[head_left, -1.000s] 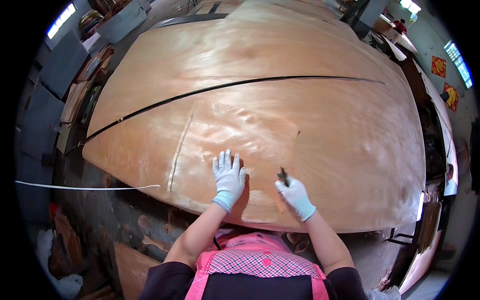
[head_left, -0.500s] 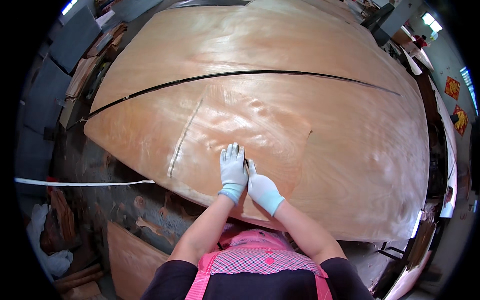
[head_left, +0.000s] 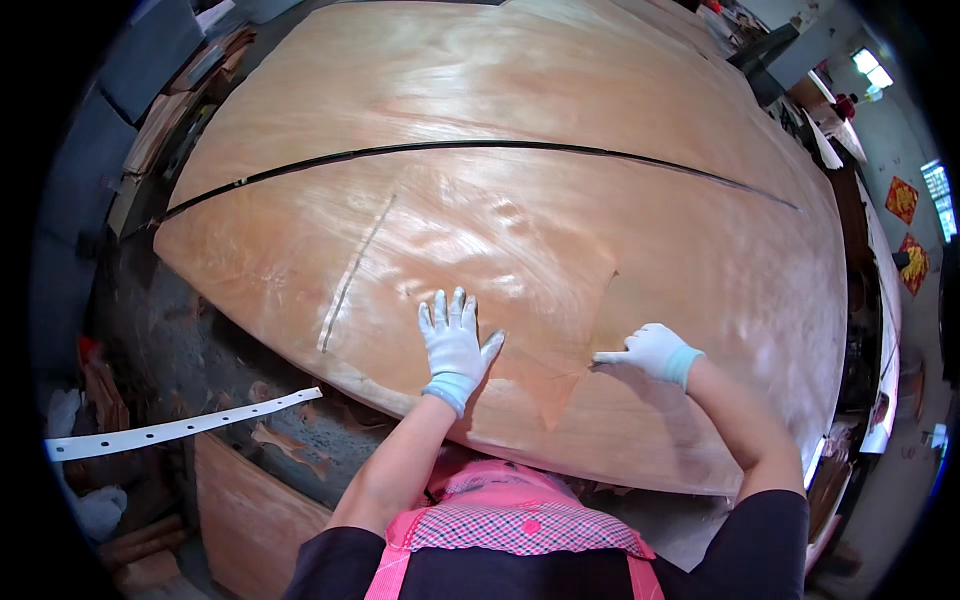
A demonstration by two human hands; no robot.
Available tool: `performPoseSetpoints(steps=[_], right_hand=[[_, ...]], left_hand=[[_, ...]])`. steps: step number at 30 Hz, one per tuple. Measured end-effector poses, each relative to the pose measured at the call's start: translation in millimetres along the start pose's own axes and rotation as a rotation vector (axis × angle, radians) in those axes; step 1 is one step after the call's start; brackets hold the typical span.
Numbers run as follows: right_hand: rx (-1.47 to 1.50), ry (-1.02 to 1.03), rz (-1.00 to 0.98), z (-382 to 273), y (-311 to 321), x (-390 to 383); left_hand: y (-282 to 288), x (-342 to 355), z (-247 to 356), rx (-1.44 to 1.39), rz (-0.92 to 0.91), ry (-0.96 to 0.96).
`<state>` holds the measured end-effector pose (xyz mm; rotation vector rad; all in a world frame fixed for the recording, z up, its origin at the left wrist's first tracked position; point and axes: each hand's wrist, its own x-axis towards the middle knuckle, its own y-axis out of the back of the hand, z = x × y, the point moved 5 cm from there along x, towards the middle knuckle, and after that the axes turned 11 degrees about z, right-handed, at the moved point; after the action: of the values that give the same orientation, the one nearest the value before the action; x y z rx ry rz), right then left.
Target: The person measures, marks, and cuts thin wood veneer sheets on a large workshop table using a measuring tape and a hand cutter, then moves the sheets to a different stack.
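Note:
A thin sheet of wood veneer [head_left: 470, 250] lies wrinkled on a large stack of tan veneer sheets [head_left: 720, 300]. My left hand [head_left: 455, 340], in a white glove with a pale blue cuff, rests on it with fingers spread. Near the sheet's right edge, my right hand [head_left: 655, 352], gloved alike, is mostly curled, with one finger pointing left to the edge. Whatever it may pinch is too small to make out. A pointed veneer flap [head_left: 556, 400] shows below that fingertip. A narrow grey strip [head_left: 358, 272] runs along the sheet's left part.
A long black band [head_left: 480, 145] crosses the stack beyond my hands. At the left, a white strip with holes [head_left: 200, 425] reaches toward the stack's near edge. Veneer scraps [head_left: 290, 448] lie on the dark floor, near a leaning wooden sheet [head_left: 250, 520].
My right hand has moved right, away from my left hand, to the sheet's right edge. My left hand's fingers have spread. The pointed flap now shows, and the white strip appears lower and twisted.

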<state>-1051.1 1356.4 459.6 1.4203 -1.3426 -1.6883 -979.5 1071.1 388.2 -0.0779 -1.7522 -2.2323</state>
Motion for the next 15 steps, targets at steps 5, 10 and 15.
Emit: performPoseSetpoints(steps=[5,10,15], right_hand=[[0.182,0.022,0.342,-29,34,85],[0.109,0.042,0.374,-39,43,162],[0.042,0.141,0.456,-34,41,170]], left_hand=[[-3,0,-9,0.071,-0.089,0.097],[-3,2,-15,-0.202,0.056,0.179],[-4,3,-14,-0.172,0.020,0.130]])
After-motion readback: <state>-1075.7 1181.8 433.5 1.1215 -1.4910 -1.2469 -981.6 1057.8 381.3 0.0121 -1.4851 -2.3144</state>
